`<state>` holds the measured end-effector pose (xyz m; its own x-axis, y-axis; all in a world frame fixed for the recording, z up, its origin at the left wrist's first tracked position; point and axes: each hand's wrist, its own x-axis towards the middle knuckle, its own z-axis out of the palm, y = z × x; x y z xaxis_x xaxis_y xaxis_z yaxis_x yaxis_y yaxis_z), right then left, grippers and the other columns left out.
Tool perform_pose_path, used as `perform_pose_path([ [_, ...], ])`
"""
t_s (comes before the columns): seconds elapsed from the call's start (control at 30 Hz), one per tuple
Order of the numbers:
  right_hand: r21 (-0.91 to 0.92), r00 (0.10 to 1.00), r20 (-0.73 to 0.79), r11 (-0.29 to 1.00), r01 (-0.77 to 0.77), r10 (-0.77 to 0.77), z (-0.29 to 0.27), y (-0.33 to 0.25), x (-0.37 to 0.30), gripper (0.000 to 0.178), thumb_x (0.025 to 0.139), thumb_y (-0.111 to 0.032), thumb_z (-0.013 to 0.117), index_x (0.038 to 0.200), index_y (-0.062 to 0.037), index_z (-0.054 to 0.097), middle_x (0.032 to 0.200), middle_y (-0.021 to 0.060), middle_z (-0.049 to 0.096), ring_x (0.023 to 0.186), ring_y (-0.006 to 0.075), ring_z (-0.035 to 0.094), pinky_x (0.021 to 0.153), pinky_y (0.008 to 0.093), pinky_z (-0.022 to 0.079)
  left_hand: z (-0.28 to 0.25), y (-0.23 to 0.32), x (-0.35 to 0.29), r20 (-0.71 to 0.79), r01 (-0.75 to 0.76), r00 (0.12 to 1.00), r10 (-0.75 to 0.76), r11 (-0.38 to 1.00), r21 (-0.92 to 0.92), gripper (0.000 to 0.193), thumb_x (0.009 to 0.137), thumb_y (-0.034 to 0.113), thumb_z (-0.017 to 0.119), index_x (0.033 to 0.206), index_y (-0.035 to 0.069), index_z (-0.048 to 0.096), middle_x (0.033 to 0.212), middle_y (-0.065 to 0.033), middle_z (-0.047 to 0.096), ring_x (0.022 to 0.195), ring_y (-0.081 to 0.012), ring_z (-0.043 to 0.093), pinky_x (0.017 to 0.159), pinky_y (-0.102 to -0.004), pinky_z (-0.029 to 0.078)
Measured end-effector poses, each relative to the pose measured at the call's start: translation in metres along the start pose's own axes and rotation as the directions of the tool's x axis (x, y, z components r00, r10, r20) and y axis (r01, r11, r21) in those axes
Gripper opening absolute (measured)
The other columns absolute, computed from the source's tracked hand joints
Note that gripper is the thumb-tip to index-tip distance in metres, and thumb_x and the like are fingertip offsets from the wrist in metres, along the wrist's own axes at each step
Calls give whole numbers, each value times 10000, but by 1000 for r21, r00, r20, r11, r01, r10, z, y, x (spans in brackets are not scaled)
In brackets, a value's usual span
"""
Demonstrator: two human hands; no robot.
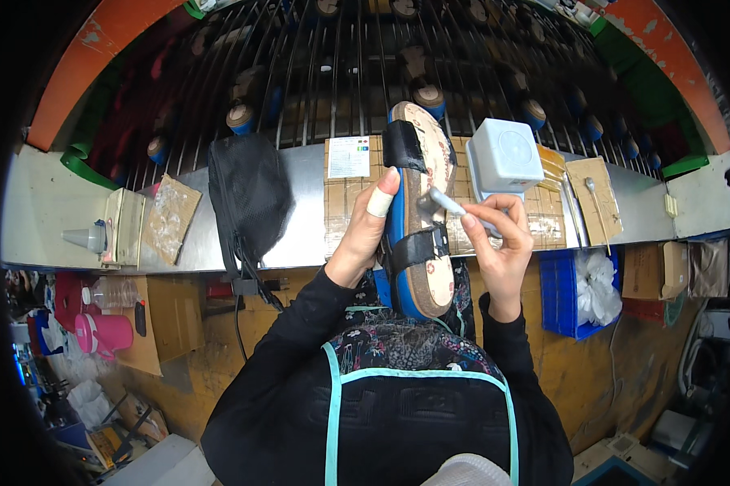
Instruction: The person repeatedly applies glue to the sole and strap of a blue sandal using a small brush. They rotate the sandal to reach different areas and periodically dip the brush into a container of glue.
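My left hand (364,224), with a pale wrap on its thumb, grips a sandal (417,279) along its left side. The sandal stands roughly upright on a blue last, with a brown cork-like edge, a printed tan face and two black straps. My right hand (502,245) pinches a slim grey-handled brush (455,205). The brush's head meets the sandal's edge between the two straps; motion blurs it, so contact is unclear. Just beyond my right hand stands a white square container (506,158) with a round raised top.
A cardboard sheet (346,231) covers part of the metal bench, with a black bag (249,198) to its left. Behind runs a rack of metal rods (334,81) bearing several blue-lasted shoes. A swab-like stick (590,187) lies at right, above a blue crate (561,285).
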<state>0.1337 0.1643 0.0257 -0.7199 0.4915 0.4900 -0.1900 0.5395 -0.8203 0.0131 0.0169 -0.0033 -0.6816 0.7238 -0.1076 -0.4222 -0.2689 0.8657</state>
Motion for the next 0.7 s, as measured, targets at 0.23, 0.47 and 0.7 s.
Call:
perform_pose_path([
  [0.23, -231, 989, -69, 966, 113, -132, 6, -3, 12, 202, 760, -93, 777, 961, -102, 759, 912, 30, 582, 699, 117, 535, 784, 292, 329, 1, 0, -8, -83, -84, 992, 95, 989, 125, 584, 935, 551, 530, 1100, -5, 602, 984, -54, 607, 891, -104, 557, 801, -242, 451],
  [0.47, -259, 966, -96, 943, 208, -239, 12, 3, 11, 214, 739, -84, 787, 950, -102, 758, 894, 29, 593, 693, 114, 542, 789, 291, 313, -12, 2, -6, -45, -105, 992, 115, 978, 181, 586, 927, 546, 548, 1085, -16, 600, 943, -47, 597, 857, -100, 542, 769, -240, 445],
  [0.7, -86, 997, 32, 993, 79, -77, 7, 8, -4, 191, 734, -73, 786, 922, -78, 756, 844, 24, 592, 667, 118, 517, 721, 272, 330, -20, 4, 2, -32, -98, 994, 107, 971, 217, 697, 920, 593, 506, 1202, -42, 553, 1088, -134, 644, 936, -164, 649, 806, -284, 540],
])
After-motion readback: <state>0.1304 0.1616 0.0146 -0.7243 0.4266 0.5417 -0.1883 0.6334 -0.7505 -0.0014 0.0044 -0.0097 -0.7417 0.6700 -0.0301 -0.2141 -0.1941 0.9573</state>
